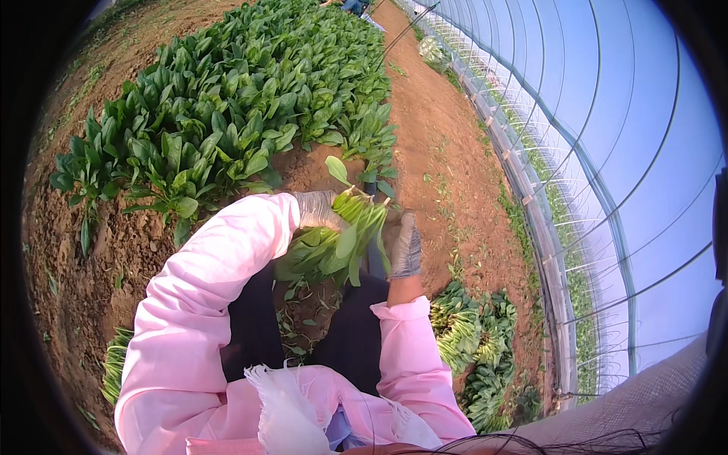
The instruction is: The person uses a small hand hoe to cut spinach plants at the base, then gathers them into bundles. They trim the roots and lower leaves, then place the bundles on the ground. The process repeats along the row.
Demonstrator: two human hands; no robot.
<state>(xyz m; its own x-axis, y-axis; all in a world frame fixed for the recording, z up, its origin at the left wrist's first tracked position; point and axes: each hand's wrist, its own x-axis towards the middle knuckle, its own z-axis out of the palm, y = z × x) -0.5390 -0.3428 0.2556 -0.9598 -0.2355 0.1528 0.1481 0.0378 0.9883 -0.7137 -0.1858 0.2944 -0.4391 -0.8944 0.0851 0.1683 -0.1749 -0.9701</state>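
In front of my knees I hold a bunch of spinach-like leafy greens (pixel 355 227), its pale cut stem ends pointing away from me and the leaves hanging towards my lap. My left hand (pixel 318 209), in a soiled pale glove, is closed round the bunch from the left. One single leaf (pixel 337 169) sticks up above the stems. Against the right side of the bunch is my right hand (pixel 405 244), also gloved, thumb up and fingers curled inward. The bunch and shadow partly hide those fingers, so their grip is unclear.
A dense bed of growing greens (pixel 244 96) stretches ahead and left. Cut bunches (pixel 472 335) lie by my right side, more stems (pixel 116 361) by my left. A dirt path (pixel 449 187) runs along the plastic greenhouse wall (pixel 642 170). Another person (pixel 355 7) is at the far end.
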